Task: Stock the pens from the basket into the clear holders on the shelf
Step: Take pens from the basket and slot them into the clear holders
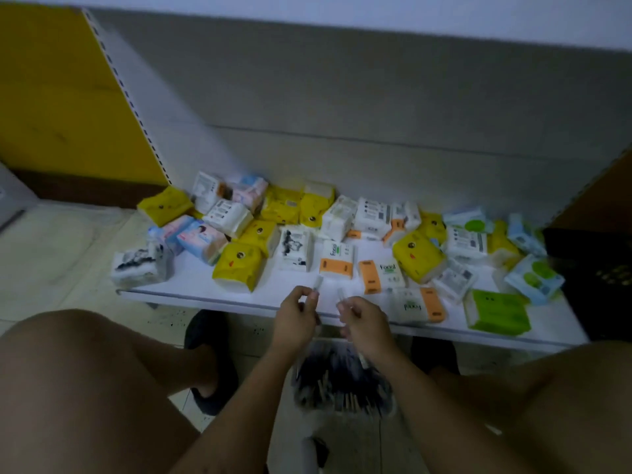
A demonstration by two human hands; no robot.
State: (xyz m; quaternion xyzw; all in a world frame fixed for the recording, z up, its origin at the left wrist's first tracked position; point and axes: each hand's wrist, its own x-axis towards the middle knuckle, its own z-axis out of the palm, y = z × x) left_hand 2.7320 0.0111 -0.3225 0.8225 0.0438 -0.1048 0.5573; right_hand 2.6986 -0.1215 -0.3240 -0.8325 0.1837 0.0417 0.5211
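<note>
- White shelf (191, 285) runs across the middle of the frame, low to the floor, scattered with tissue packs (239, 265) in yellow, white, orange, green and pale blue.
- Both forearms reach forward from the lower edge of the frame, between the bare knees at lower left and lower right, and meet at the shelf's front edge.
- Left hand (295, 318) is raised, knuckles toward the camera, thumb and fingers curled, pinching a small clear piece (318, 281) that stands upright above the fingertips.
- Right hand (366, 323) sits just beside it, apart from it, fingers curled, pinching a second clear piece (341, 294) the same way; blur hides what either piece is.
- Basket (301, 395) sits on the floor directly below the hands in the lower middle of the frame, filled with dark pens (342, 371), blurred.
</note>
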